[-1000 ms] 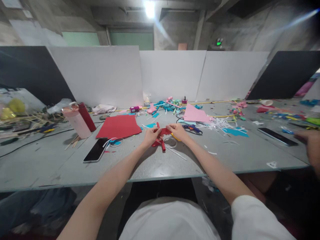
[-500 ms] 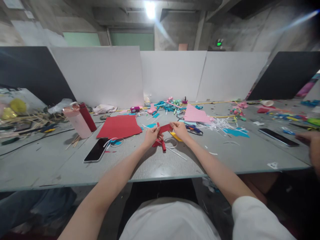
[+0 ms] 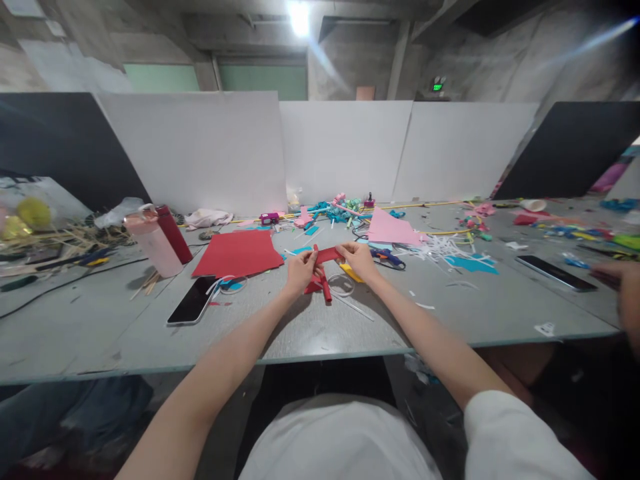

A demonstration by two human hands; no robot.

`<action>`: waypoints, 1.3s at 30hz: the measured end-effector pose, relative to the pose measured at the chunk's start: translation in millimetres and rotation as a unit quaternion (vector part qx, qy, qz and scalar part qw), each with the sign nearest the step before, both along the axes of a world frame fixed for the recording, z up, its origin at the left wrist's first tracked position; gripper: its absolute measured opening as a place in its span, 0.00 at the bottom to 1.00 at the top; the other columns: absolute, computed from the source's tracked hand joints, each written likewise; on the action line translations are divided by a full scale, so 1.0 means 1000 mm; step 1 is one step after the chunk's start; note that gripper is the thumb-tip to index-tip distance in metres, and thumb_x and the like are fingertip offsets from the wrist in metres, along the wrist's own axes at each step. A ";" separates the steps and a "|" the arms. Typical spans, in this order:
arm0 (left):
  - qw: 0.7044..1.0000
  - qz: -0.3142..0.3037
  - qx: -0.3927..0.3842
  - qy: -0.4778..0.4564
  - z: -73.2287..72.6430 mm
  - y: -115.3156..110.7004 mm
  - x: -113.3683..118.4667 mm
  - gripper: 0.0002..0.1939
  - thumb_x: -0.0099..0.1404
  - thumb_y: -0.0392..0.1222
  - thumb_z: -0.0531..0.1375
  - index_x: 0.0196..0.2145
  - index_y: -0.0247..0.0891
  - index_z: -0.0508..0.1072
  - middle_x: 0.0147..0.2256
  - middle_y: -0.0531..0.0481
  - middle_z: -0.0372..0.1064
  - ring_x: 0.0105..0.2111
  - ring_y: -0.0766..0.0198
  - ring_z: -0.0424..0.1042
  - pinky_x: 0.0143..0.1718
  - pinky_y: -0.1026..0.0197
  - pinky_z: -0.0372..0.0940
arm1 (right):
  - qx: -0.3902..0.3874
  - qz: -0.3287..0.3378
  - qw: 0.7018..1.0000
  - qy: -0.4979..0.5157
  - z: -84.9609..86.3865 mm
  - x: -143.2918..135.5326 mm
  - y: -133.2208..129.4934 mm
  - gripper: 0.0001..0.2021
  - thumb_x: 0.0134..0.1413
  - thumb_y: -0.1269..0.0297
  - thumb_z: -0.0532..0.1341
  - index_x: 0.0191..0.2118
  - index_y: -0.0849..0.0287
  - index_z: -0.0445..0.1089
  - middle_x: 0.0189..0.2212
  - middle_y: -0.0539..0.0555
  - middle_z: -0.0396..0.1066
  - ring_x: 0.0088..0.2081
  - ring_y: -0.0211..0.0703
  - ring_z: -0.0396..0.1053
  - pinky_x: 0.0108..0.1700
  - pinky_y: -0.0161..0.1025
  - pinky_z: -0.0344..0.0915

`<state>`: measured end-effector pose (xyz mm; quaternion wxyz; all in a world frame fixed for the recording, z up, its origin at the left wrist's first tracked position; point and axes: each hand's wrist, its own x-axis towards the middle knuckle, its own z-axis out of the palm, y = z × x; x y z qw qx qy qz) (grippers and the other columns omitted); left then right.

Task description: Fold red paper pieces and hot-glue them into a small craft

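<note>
Red strip (image 3: 328,254): stretched between the left hand (image 3: 301,272) and the right hand (image 3: 358,260), over the grey table (image 3: 310,337).
Left grip: fingertips pinched the strip's left end.
Right grip: thumb and fingers pinched its right end.
Red roll (image 3: 327,291): slanted near from the left fingers; whether they held it could not be told.
Red sheet (image 3: 237,253): lay farther left.

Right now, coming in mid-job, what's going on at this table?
A person holds a red strip stretched between the left hand and the right hand. A red roll shows beside the left hand's fingers; whether they grip it too is unclear. A red sheet lies to the left, behind a phone. A blue glue gun lies right of the right hand.
</note>
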<state>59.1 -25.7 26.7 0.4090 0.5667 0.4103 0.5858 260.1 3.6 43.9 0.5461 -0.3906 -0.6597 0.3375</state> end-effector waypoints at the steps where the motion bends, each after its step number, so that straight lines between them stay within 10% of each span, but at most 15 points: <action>1: 1.000 0.012 0.003 -0.003 0.001 0.000 -0.001 0.19 0.76 0.57 0.63 0.38 0.37 0.74 0.25 0.48 0.77 0.20 0.64 0.76 0.25 0.63 0.72 | -0.001 0.011 1.000 0.010 -0.001 -0.001 0.000 0.31 0.49 0.31 0.70 0.36 0.60 0.79 0.24 0.56 0.78 0.26 0.45 0.71 0.32 0.40 0.68; 6: 1.000 -0.007 -0.017 -0.020 0.004 -0.001 -0.002 0.18 0.76 0.58 0.62 0.40 0.40 0.71 0.26 0.49 0.78 0.21 0.60 0.78 0.27 0.59 0.74 | -0.004 0.088 0.996 -0.006 -0.005 -0.006 -0.003 0.29 0.52 0.33 0.71 0.36 0.59 0.80 0.29 0.57 0.81 0.28 0.43 0.72 0.36 0.40 0.69; 18: 0.986 -0.142 -0.089 0.013 0.002 -0.010 0.009 0.18 0.69 0.54 0.71 0.38 0.37 0.72 0.27 0.46 0.79 0.23 0.62 0.79 0.28 0.62 0.74 | 0.020 0.023 0.999 -0.018 -0.002 -0.007 -0.005 0.32 0.57 0.28 0.64 0.27 0.57 0.72 0.23 0.54 0.75 0.26 0.42 0.67 0.33 0.39 0.65; 26: 0.985 -0.140 -0.074 0.065 0.001 -0.011 0.006 0.13 0.70 0.46 0.69 0.33 0.36 0.74 0.23 0.49 0.76 0.20 0.66 0.74 0.24 0.65 0.68 | -0.006 0.050 0.994 -0.096 -0.002 -0.017 -0.010 0.31 0.45 0.30 0.70 0.31 0.60 0.76 0.25 0.54 0.75 0.29 0.43 0.67 0.33 0.39 0.62; 39: 0.982 -0.141 -0.095 0.087 -0.001 -0.004 0.001 0.16 0.73 0.49 0.68 0.32 0.36 0.73 0.23 0.46 0.76 0.19 0.66 0.73 0.23 0.66 0.66 | 0.020 -0.108 0.994 0.025 -0.002 0.022 0.019 0.35 0.51 0.28 0.65 0.35 0.62 0.81 0.20 0.50 0.68 0.25 0.40 0.58 0.29 0.38 0.56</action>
